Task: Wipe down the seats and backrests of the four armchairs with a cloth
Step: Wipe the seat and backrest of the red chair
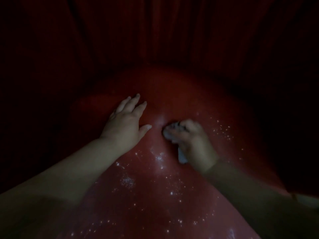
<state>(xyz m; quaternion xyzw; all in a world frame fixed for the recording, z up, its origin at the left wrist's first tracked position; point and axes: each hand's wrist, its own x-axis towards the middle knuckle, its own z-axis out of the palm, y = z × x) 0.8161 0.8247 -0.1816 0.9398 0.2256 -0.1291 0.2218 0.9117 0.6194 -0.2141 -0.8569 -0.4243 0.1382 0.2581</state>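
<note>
A red armchair seat (155, 187) fills the middle of the dim head view, speckled with white dust. Its ribbed backrest (155, 40) rises dark at the top. My left hand (126, 125) lies flat on the seat with straight, spread fingers. My right hand (191, 142) is blurred and grips a pale bunched cloth (182, 157), pressing it onto the seat just right of the left thumb. Cloth shows below the palm and at the fingertips.
Dark armrest walls (43, 118) close in on the left and on the right (284, 118). The scene is very dim. White specks lie thickest on the near part of the seat.
</note>
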